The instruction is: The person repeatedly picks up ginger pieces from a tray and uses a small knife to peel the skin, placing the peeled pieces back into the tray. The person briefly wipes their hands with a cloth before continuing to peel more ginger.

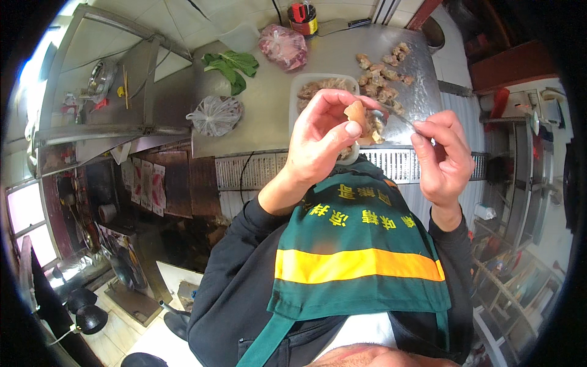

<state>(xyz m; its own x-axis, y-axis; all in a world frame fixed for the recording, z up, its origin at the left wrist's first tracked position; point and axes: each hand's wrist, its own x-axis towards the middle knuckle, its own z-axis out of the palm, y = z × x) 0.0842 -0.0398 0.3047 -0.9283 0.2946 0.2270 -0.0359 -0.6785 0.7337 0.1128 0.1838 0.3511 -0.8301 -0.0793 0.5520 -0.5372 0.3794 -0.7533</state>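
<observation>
My left hand grips a piece of cooked meat with skin on it, above a white plastic tub. Between thumb and fingertips, my right hand pinches a slim metal utensil. Its shiny far end reaches the meat, but my fingers and the meat partly cover it, so I cannot tell its exact kind. Meat pieces lie inside the tub, which my left hand partly hides. Beyond my hands, several knobbly meat or bone pieces are spread on the stainless steel table.
Green leaves, a tied clear plastic bag and a bag of raw red meat lie left of the tub. A black-and-red container stands at the back wall. A metal shelf frame rises at left.
</observation>
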